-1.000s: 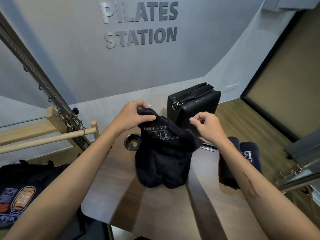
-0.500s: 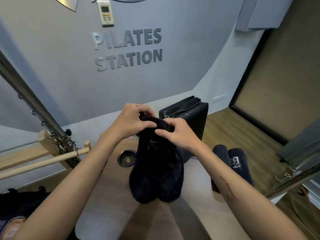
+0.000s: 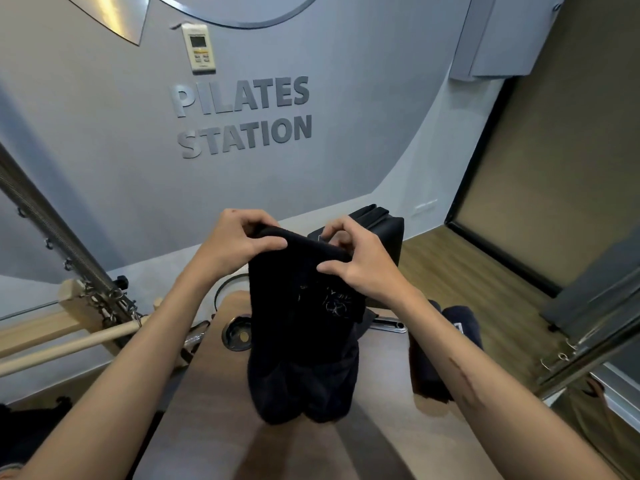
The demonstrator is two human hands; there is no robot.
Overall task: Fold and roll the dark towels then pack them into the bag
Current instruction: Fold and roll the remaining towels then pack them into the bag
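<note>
While gripped, towel point(image 3: 304, 323) (logo illegible)

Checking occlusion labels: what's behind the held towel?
Behind the dark towel, gripped by left hand and right hand, a black box shows its top right part; its lower left is covered.

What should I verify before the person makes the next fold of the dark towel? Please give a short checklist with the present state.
1. Left hand grips the top edge of the dark towel: ok.
2. Right hand pinches the same edge: ok.
3. Towel hangs folded, lower end near the wooden table: ok.
4. Rolled towels lie apart, at the table's right edge: ok.
5. Corners aligned evenly: cannot tell.
6. Black bag open for packing: cannot tell.
</note>
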